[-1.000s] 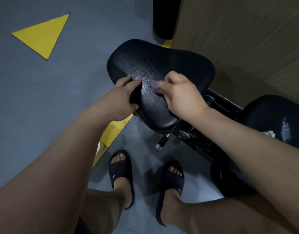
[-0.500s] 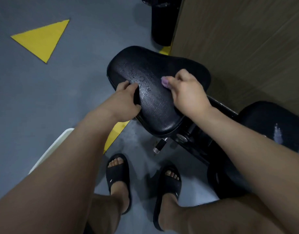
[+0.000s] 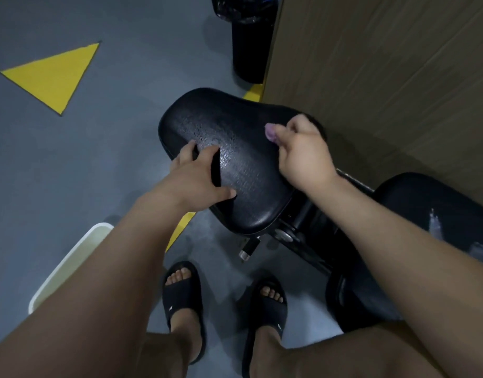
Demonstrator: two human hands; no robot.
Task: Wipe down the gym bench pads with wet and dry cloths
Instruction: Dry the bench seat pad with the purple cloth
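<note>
The black seat pad (image 3: 234,126) of the gym bench lies in the middle of the head view, its surface glistening with water drops. My left hand (image 3: 196,178) grips the pad's near left edge, thumb on top and fingers curled under. My right hand (image 3: 300,151) is curled round a small purple cloth (image 3: 270,132) at the pad's right side; only a bit of cloth shows past my fingers. A second black pad (image 3: 425,208) with worn white patches lies at the right.
A white tub (image 3: 71,263) stands on the grey floor at lower left. A black bin (image 3: 248,50) with a bag stands beyond the pad, beside a wooden wall (image 3: 384,64). The bench's black frame and knob (image 3: 284,236) sit under the pad. My sandalled feet are below.
My right hand has carried the purple cloth from the middle of the pad to its right side. My left hand keeps its grip on the left edge. The view has tilted, showing the white tub.
</note>
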